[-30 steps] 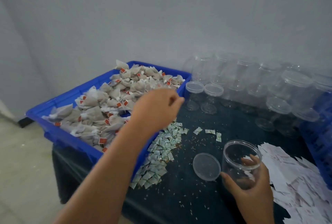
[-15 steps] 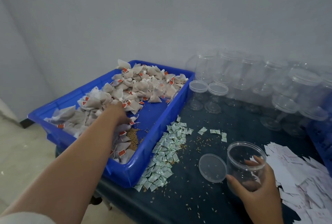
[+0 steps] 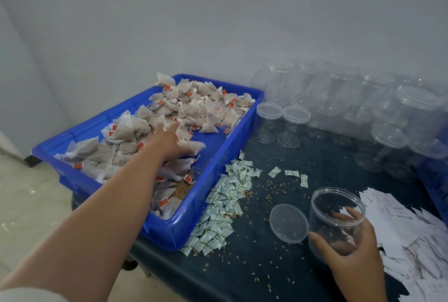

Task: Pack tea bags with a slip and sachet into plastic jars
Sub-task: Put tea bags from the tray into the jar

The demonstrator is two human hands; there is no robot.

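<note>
A blue tray at the left holds a heap of pyramid tea bags with red tags. My left hand reaches into the tray, its fingers stretched out on the tea bags near the middle; the fingertips are blurred. At the lower right my right hand grips an open clear jar standing on the dark table, thumb in front and fingers behind. The jar's lid lies flat just left of it. Small green-and-white sachets are piled beside the tray. White slips are heaped at the right.
Several lidded clear jars are stacked along the wall at the back right. Another clear jar lies on its side among the tea bags in the tray. Loose grains are scattered over the table. A blue crate edge shows at far right.
My left hand went from above the sachets down into the tray and has now slid rightward across the tea bags. My right hand has kept hold of the jar.
</note>
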